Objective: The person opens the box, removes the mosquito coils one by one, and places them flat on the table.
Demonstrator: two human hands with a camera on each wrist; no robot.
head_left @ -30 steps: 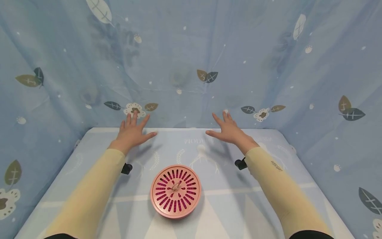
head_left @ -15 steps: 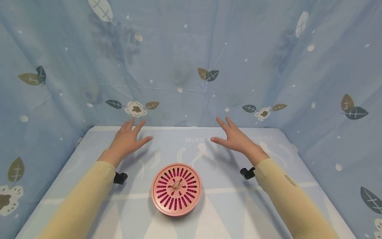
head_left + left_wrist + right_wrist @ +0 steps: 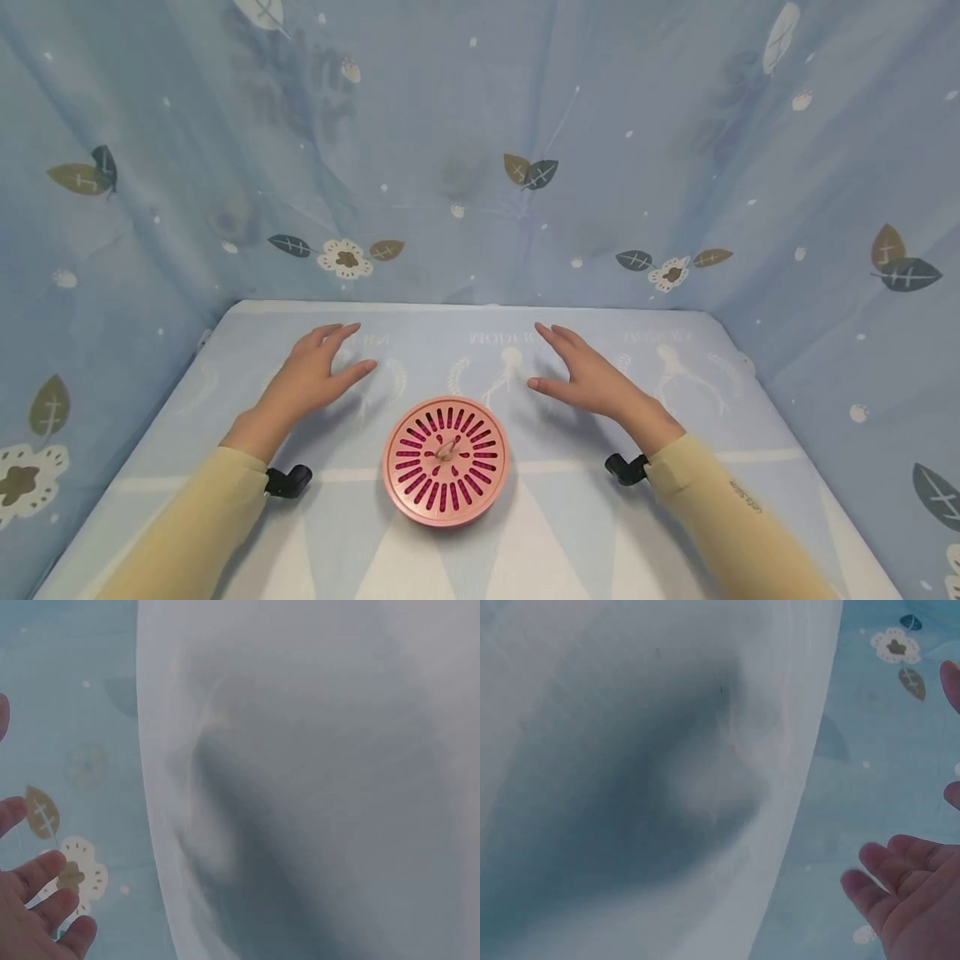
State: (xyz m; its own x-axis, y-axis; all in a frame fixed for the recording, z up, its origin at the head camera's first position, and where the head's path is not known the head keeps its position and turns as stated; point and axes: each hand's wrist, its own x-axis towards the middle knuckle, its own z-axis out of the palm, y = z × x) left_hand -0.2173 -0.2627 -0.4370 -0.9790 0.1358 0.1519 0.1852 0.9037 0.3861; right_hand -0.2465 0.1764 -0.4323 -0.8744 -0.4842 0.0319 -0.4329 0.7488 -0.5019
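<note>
Blue leaf-print curtain (image 3: 420, 108) behind pale tbl (image 3: 570, 533) | pink slotted-lid container (image 3: 447, 468) w/ loop (image 3: 447, 450) on top, on tbl, 6 o'clock in head view | L hand (image 3: 306, 377) at its 10 o'clock, R hand (image 3: 591, 377) at its 2, both apart from it, fingers released, loosely extended

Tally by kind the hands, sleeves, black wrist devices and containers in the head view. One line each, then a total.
Left hand and right hand: 2
Left yellow sleeve and right yellow sleeve: 2
Left black wrist device and right black wrist device: 2
Pink slotted container: 1
Total: 7
</note>
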